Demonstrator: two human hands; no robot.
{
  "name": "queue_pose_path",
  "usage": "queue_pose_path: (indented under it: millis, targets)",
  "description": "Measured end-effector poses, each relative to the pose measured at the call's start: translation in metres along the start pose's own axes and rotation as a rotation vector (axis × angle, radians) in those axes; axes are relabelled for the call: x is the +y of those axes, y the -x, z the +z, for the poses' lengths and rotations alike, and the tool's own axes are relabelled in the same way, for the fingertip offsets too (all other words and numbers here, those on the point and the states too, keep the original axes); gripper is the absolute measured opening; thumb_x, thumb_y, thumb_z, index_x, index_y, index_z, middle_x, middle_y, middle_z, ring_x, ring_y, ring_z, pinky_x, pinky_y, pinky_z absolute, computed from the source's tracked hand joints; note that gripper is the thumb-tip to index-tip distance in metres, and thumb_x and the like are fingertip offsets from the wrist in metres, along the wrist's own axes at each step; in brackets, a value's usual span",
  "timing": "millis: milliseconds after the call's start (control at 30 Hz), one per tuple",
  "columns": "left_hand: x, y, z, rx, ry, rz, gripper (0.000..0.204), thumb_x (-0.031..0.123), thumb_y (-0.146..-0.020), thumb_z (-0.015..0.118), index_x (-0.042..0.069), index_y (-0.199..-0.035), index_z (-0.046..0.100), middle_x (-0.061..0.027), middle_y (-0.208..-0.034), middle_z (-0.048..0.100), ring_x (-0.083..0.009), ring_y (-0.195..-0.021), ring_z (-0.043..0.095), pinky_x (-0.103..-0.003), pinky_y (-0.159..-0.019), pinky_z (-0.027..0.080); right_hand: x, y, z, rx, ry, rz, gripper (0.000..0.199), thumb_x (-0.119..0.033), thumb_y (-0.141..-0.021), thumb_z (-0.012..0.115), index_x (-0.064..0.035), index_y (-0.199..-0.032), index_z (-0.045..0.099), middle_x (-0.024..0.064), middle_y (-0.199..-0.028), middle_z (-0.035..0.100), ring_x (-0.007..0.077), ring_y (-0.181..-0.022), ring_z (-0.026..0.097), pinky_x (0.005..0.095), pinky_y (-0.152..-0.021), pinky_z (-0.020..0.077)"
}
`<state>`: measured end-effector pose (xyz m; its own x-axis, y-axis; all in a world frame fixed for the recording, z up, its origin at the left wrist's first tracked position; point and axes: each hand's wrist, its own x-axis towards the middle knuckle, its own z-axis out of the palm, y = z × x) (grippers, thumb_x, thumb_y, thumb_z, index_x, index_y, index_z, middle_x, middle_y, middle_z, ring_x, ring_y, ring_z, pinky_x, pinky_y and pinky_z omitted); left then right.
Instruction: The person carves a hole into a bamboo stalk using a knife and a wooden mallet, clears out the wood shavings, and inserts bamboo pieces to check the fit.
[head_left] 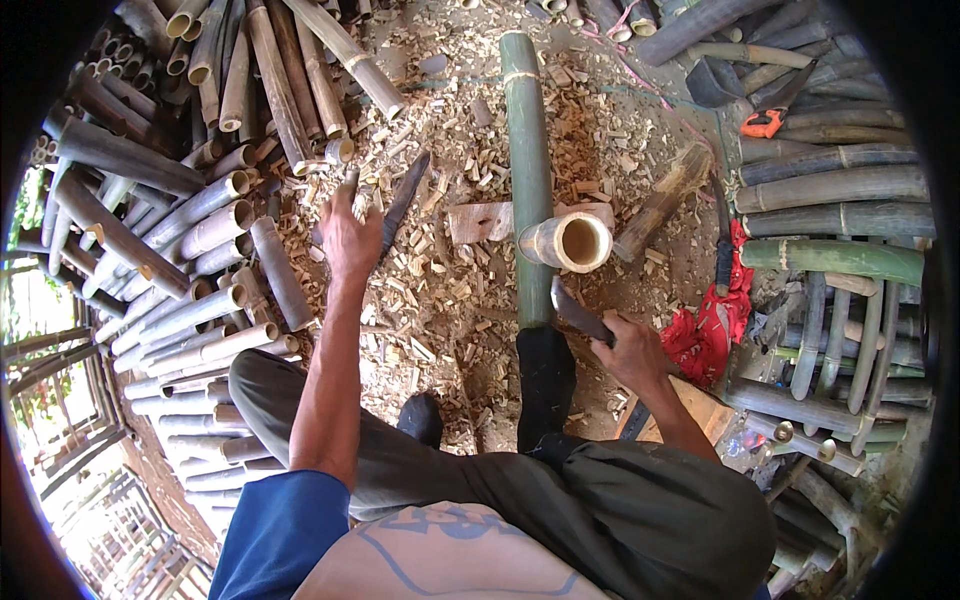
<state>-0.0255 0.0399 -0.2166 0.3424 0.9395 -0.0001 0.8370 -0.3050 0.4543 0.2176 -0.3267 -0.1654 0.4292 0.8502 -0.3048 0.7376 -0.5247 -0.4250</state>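
Observation:
My right hand (635, 350) is closed around the dark handle of a short curved knife (573, 307). Its blade points up and left, just below a pale, cut bamboo tube (578, 243) whose open end faces up. That tube rests against a long green bamboo pole (530, 150). My left hand (350, 235) reaches out low over the chips, fingers stretched and holding nothing I can make out. Just beyond its fingertips is a small bamboo ring (340, 150). A long dark blade (405, 200) lies beside that hand, its lower end partly hidden.
My black-socked foot (545, 375) is at the near end of the pole, which crosses a wooden block (480, 222). Bamboo stacks (200, 235) line the left, more poles (835, 190) the right. A log (665, 200), red cloth (708, 335) and orange-handled saw (765, 122) lie right.

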Motion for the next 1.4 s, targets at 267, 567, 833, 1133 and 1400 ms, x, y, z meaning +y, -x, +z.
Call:
queue_pose_path:
  millis: [267, 567, 833, 1133, 1400]
  targets:
    - [0.200, 0.048, -0.060, -0.725, 0.765, 0.506, 0.049, 0.038, -0.097, 0.070, 0.005, -0.133, 0.065, -0.0191, -0.129, 0.067, -0.0317, -0.115, 0.069, -0.045, -0.100, 0.059, -0.016, -0.044, 0.008, -0.028, 0.079, -0.017, 0.024, -0.024, -0.082, 0.076, -0.0041, -0.087, 0.064, 0.0220, -0.084, 0.067, 0.0429, -0.083, 0.069, 0.0539, -0.073, 0.0545]
    - [0.208, 0.067, -0.058, -0.549, 0.583, 0.803, 0.041, 0.013, -0.085, 0.081, 0.001, -0.121, 0.067, -0.0179, -0.122, 0.067, -0.0304, -0.107, 0.071, -0.041, -0.094, 0.062, 0.123, 0.038, -0.015, 0.146, 0.032, 0.362, 0.039, -0.023, -0.092, 0.067, -0.0041, -0.126, 0.062, 0.0183, -0.086, 0.071, 0.0326, -0.071, 0.070, 0.0423, -0.065, 0.0539]
    - [0.140, 0.062, -0.074, -0.385, 0.600, 0.653, 0.048, 0.008, -0.075, 0.086, 0.000, -0.119, 0.068, -0.0163, -0.118, 0.069, -0.0306, -0.109, 0.071, -0.042, -0.100, 0.060, 0.001, 0.001, -0.013, 0.020, -1.099, 0.426, 0.017, -0.018, -0.107, 0.055, -0.0024, -0.112, 0.059, 0.0083, -0.075, 0.066, 0.0146, -0.062, 0.065, 0.0297, -0.056, 0.0522]
    - [0.137, 0.077, -0.075, -0.412, 0.800, 0.348, 0.057, 0.006, -0.075, 0.086, 0.000, -0.126, 0.063, -0.0126, -0.125, 0.066, -0.0239, -0.117, 0.067, -0.038, -0.104, 0.056, -0.028, -0.056, 0.016, 0.039, -0.713, 0.183, 0.015, -0.013, -0.103, 0.047, 0.0008, -0.107, 0.053, 0.0101, -0.074, 0.062, 0.0197, -0.062, 0.068, 0.0383, -0.058, 0.0540]
    - [0.144, 0.077, -0.075, -0.377, 0.872, 0.339, 0.053, 0.006, -0.072, 0.085, -0.001, -0.121, 0.066, -0.0127, -0.117, 0.065, -0.0237, -0.109, 0.070, -0.037, -0.097, 0.060, -0.010, -0.060, 0.010, -0.126, -0.903, 0.280, 0.017, -0.012, -0.101, 0.049, 0.0035, -0.105, 0.054, 0.0125, -0.071, 0.063, 0.0232, -0.055, 0.068, 0.0397, -0.051, 0.0549]
